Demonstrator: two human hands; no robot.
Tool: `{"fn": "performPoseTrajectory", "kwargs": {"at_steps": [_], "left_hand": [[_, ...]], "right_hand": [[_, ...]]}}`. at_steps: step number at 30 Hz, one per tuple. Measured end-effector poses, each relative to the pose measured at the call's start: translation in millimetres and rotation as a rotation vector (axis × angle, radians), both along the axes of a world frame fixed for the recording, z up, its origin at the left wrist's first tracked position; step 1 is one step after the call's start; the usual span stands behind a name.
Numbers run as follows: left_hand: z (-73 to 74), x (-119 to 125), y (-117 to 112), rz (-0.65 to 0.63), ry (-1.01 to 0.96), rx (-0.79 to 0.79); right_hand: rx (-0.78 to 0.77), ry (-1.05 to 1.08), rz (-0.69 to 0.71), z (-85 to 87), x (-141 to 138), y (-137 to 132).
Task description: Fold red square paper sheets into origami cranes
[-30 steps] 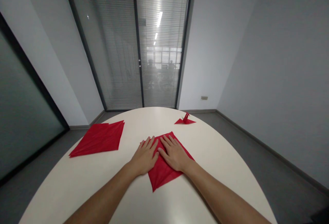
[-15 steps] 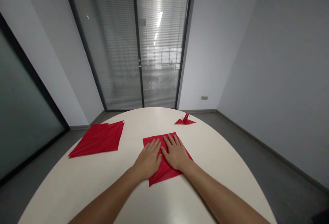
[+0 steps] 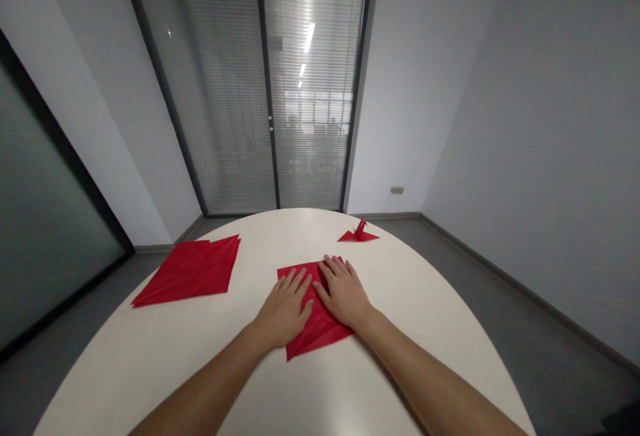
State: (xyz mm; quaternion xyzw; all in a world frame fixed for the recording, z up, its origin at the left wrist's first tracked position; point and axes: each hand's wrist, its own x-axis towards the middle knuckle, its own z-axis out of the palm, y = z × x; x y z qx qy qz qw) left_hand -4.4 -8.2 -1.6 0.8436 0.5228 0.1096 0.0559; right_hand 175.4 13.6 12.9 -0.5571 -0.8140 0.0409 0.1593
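Note:
A red square sheet of paper [image 3: 315, 333] lies flat on the white round table [image 3: 400, 303] in front of me. My left hand [image 3: 285, 309] rests flat on its left half with fingers stretched out and slightly spread. My right hand [image 3: 343, 289] presses flat on its right half, fingertips near the far edge. Both hands lie side by side, nearly touching at the thumbs. Neither hand holds anything.
A stack of red paper sheets [image 3: 193, 273] lies on the table to the left. A small folded red paper crane [image 3: 359, 233] stands near the far edge. Beyond the table are glass doors with blinds [image 3: 265, 89] and grey walls.
The red sheet has turned under my hands from a diamond pose to nearly square with me. Both hands shifted slightly forward and stay flat on it.

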Motion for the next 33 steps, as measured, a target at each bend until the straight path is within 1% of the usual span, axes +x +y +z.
{"fn": "performPoseTrajectory", "kwargs": {"at_steps": [2, 4, 8, 10, 12, 13, 15, 17, 20, 22, 26, 28, 29, 30, 31, 32, 33], "left_hand": [[1.7, -1, 0, -0.02, 0.006, 0.007], [3.3, -2, 1, -0.021, 0.019, 0.006], [3.4, -2, 4, 0.064, 0.064, 0.021], [2.9, -1, 5, 0.128, 0.067, 0.06], [3.3, -2, 5, 0.148, 0.037, 0.113], [4.0, -2, 5, 0.132, 0.011, 0.136], [5.7, -2, 4, 0.061, -0.043, 0.152], [6.8, -3, 3, 0.01, -0.067, 0.111], [6.1, -4, 3, 0.012, -0.031, 0.017], [4.5, -5, 3, 0.019, -0.01, -0.002], [1.4, -7, 5, 0.031, -0.005, 0.014], [0.3, -7, 5, 0.033, -0.01, 0.025], [-0.2, -7, 5, 0.033, -0.015, 0.033], [-0.6, -7, 5, 0.032, -0.02, 0.039], [-0.8, -7, 5, 0.03, -0.025, 0.046], [-1.0, -7, 5, 0.029, -0.028, 0.048], [-0.9, -8, 5, 0.028, -0.03, 0.048]], "right_hand": [[-0.062, 0.035, 0.079, 0.1, -2, -3], [-0.116, 0.046, 0.098, -1.0, -3, -5], [-0.149, 0.028, 0.072, -3.7, -1, -3], [-0.154, 0.023, 0.043, -4.9, 1, 0], [-0.158, 0.021, 0.019, -6.3, 2, 3], [-0.159, 0.019, 0.011, -7.2, 3, 3], [-0.159, 0.013, 0.003, -8.8, 3, 4], [-0.152, 0.007, 0.006, -10.1, 3, 5], [-0.153, -0.002, 0.025, -10.8, 5, 5], [-0.169, -0.011, 0.015, -10.7, 8, 7], [-0.191, -0.039, -0.091, -9.8, 21, 15], [-0.156, -0.055, -0.175, -8.3, 27, 18], [-0.112, -0.061, -0.211, -7.1, 29, 19], [-0.061, -0.064, -0.218, -5.6, 30, 20], [-0.01, -0.061, -0.194, -3.9, 29, 19], [0.035, -0.054, -0.139, -2.4, 27, 17], [0.063, -0.039, -0.053, -1.0, 24, 14]]}}
